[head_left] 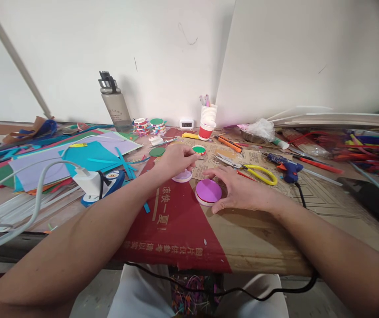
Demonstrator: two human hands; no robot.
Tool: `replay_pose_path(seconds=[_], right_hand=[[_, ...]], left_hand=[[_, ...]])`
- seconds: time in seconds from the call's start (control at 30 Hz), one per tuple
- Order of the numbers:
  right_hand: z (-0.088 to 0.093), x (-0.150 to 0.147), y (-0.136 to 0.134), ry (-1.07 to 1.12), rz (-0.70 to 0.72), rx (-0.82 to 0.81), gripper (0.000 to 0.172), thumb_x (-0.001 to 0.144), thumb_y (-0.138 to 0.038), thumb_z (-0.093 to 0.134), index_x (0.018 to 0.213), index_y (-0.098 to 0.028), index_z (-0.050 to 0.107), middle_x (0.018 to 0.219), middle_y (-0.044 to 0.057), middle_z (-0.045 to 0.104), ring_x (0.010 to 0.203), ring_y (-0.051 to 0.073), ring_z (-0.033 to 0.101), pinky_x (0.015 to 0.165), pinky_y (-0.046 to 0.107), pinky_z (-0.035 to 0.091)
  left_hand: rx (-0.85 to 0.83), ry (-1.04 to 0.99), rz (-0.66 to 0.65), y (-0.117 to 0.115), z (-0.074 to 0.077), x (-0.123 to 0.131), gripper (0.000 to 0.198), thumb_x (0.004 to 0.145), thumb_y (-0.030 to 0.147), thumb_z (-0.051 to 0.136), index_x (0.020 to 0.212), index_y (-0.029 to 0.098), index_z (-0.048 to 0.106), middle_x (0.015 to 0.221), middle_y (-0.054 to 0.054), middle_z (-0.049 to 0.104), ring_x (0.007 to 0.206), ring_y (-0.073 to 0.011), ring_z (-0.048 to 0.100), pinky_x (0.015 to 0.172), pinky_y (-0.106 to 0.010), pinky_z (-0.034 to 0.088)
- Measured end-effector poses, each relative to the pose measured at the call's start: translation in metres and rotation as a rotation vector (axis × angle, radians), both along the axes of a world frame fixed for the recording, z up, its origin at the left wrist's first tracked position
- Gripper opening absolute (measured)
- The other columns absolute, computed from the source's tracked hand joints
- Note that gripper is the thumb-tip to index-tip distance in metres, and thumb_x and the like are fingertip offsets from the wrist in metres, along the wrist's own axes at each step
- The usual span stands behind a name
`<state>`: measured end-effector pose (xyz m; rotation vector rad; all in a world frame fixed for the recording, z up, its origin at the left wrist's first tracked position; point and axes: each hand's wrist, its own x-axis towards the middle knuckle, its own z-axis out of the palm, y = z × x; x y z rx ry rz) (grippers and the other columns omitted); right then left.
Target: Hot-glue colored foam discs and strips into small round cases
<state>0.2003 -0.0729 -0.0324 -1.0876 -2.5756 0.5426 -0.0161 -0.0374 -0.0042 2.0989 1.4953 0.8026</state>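
Observation:
My left hand (178,160) has its fingers bent together above a pale lilac-and-white disc (182,177). What its fingertips hold, if anything, is hidden. Just past those fingertips is a small round piece with a green top (199,150). My right hand (237,187) curves around the right side of a round purple-topped piece (208,191), thumb and fingers apart. That piece has a red edge and a white base and lies flat on the red-and-brown cardboard (176,229). A flat green disc (157,152) lies left of my left hand.
Yellow-handled scissors (259,173) and a blue glue gun (289,171) lie to the right. Coloured sheets (43,163) and a white plug on a power strip (88,183) are at left. Behind stand a bottle (116,106), a red-and-white paper cup (206,130) and a small clock (186,124).

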Motion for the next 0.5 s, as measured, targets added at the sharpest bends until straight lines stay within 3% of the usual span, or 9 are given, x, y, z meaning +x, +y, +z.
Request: replay_pose_path(seconds=[0.07, 0.17, 0.3, 0.37, 0.5], right_hand=[[0.001, 0.000, -0.001, 0.007, 0.029, -0.017, 0.074, 0.070, -0.051, 0.079, 0.136, -0.030, 0.052, 0.133, 0.010, 0.052, 0.127, 0.029, 0.046, 0.106, 0.046, 0.038], [0.003, -0.001, -0.002, 0.008, 0.068, -0.040, 0.057, 0.076, -0.045, 0.076, 0.128, -0.031, 0.060, 0.126, 0.008, 0.055, 0.123, 0.027, 0.049, 0.106, 0.045, 0.038], [0.001, -0.002, -0.002, 0.025, 0.042, -0.032, 0.057, 0.072, -0.042, 0.080, 0.125, -0.031, 0.063, 0.126, 0.007, 0.056, 0.123, 0.028, 0.050, 0.105, 0.047, 0.040], [-0.001, -0.001, -0.001, 0.020, 0.037, -0.025, 0.063, 0.069, -0.043, 0.081, 0.128, -0.032, 0.061, 0.128, 0.008, 0.056, 0.126, 0.030, 0.048, 0.105, 0.048, 0.039], [-0.001, 0.003, 0.001, 0.007, 0.057, -0.047, 0.097, 0.063, -0.051, 0.084, 0.148, -0.034, 0.039, 0.142, 0.010, 0.048, 0.133, 0.032, 0.042, 0.107, 0.051, 0.037]], left_hand=[[0.013, 0.020, 0.023, 0.002, 0.000, -0.003, 0.029, 0.082, 0.036, 0.055, 0.062, 0.017, 0.063, 0.059, -0.002, 0.068, 0.052, -0.0113, 0.058, 0.051, -0.022, 0.039], [0.063, 0.081, 0.063, 0.007, -0.001, -0.008, 0.029, 0.081, 0.035, 0.053, 0.061, 0.017, 0.064, 0.058, -0.002, 0.066, 0.053, -0.0119, 0.057, 0.051, -0.023, 0.036], [0.140, 0.137, 0.095, 0.013, -0.004, -0.013, 0.030, 0.080, 0.034, 0.052, 0.057, 0.018, 0.062, 0.053, -0.001, 0.064, 0.050, -0.0118, 0.052, 0.051, -0.025, 0.033], [0.143, 0.138, 0.105, 0.015, -0.005, -0.015, 0.030, 0.080, 0.034, 0.053, 0.057, 0.018, 0.062, 0.053, -0.001, 0.063, 0.050, -0.0122, 0.052, 0.052, -0.025, 0.033], [0.162, 0.183, 0.123, 0.017, -0.006, -0.018, 0.029, 0.080, 0.036, 0.054, 0.059, 0.018, 0.064, 0.055, -0.002, 0.064, 0.053, -0.0134, 0.052, 0.053, -0.026, 0.033]])
